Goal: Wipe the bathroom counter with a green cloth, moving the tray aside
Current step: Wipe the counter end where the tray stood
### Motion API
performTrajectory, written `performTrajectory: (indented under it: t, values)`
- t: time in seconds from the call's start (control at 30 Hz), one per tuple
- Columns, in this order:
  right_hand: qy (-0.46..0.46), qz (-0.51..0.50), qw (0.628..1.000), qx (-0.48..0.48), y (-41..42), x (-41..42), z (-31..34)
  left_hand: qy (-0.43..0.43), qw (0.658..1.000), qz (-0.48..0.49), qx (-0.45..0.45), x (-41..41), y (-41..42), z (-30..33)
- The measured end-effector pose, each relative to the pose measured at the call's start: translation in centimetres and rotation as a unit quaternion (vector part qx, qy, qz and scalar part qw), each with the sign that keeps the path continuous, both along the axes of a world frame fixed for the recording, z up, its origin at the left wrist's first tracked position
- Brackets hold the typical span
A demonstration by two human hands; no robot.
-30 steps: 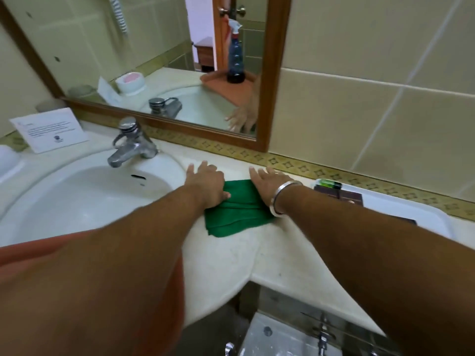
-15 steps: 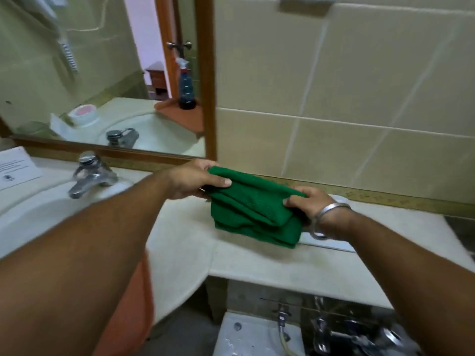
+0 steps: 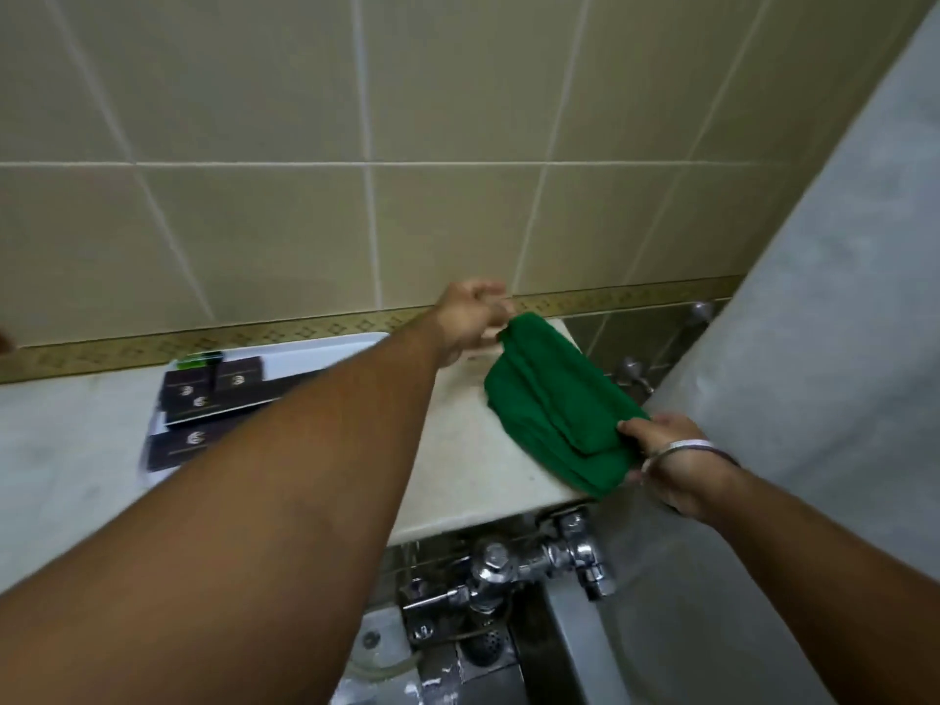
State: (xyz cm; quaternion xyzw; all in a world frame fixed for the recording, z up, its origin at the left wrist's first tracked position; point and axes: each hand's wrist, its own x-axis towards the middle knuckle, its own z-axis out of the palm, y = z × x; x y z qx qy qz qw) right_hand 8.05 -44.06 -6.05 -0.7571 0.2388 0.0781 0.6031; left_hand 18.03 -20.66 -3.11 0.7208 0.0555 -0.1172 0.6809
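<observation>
The folded green cloth [image 3: 559,404] lies stretched over the right end of the pale counter [image 3: 458,460], by the counter's corner. My left hand [image 3: 470,318] pinches its far end near the wall. My right hand [image 3: 671,460], with a metal bangle on the wrist, grips its near end at the counter's front edge. The white tray [image 3: 315,351] sits to the left on the counter against the wall, partly hidden by my left forearm, and carries several dark boxes [image 3: 208,386].
A tiled wall with a patterned gold border [image 3: 636,295] runs behind the counter. A grey partition [image 3: 839,297] rises on the right. Below the counter's edge are a chrome flush valve [image 3: 534,562] and pipes.
Both hands have carried the green cloth rightward from the sink side, past the tray, to the counter's right end. The view has swung right, and the sink and mirror have left the frame.
</observation>
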Motion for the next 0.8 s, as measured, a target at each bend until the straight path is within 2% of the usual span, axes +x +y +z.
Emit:
performTrajectory:
  t: [0.03,0.07,0.1,0.13,0.17,0.2,0.23,0.27,0.37,0.43,0.5,0.6,0.63,0.73,0.8]
  values:
    - [0.025,0.055,0.981,-0.184,-2.4,0.7,-0.1,-0.029,0.999,0.031,0.025,1.5,-2.5,0.0]
    - [0.047,0.112,0.922,-0.368,-4.1,1.4,-0.4,-0.06,0.991,0.04,0.11,2.3,-3.9,-0.3]
    - [0.046,0.158,0.85,-0.501,-5.4,2.1,-0.9,-0.088,0.961,0.009,0.261,2.3,-4.8,-1.4]
    - [0.014,0.187,0.804,-0.564,-6.8,2.6,-1.6,-0.106,0.906,-0.036,0.407,1.8,-5.8,-3.3]
    - [-0.039,0.214,0.78,-0.586,-7.7,3.1,-2.5,-0.114,0.849,-0.077,0.51,0.6,-6.2,-5.4]
    - [-0.083,0.245,0.761,-0.595,-8.1,3.7,-3.7,-0.117,0.807,-0.108,0.569,-0.8,-6.6,-7.7]
    - [-0.104,0.286,0.745,-0.594,-8.2,4.2,-4.7,-0.125,0.781,-0.127,0.599,-2.3,-6.8,-9.7]
    - [-0.111,0.324,0.735,-0.585,-8.1,4.9,-5.8,-0.133,0.764,-0.138,0.616,-3.6,-6.9,-11.2]
    - [-0.058,0.372,0.739,-0.559,-7.0,7.3,-8.4,-0.165,0.731,-0.12,0.651,-5.1,-6.9,-12.5]
    - [-0.048,0.365,0.726,-0.582,-7.0,8.2,-9.7,-0.153,0.726,-0.114,0.661,-5.3,-7.1,-12.2]
    - [-0.042,0.319,0.746,-0.583,-7.9,9.2,-10.6,-0.138,0.731,-0.111,0.659,-6.3,-7.5,-12.4]
    - [0.022,0.263,0.787,-0.558,-8.2,13.0,-10.3,-0.132,0.74,-0.1,0.652,-7.0,-7.8,-12.9]
    - [0.033,0.255,0.79,-0.557,-7.3,15.2,-9.8,-0.139,0.745,-0.089,0.646,-6.3,-7.5,-13.0]
    - [0.017,0.277,0.764,-0.582,-3.5,18.6,-9.1,-0.154,0.751,-0.076,0.638,-4.4,-6.7,-13.8]
    - [-0.054,0.353,0.706,-0.612,-2.2,17.0,-11.1,-0.139,0.751,-0.089,0.639,-3.8,-6.3,-15.4]
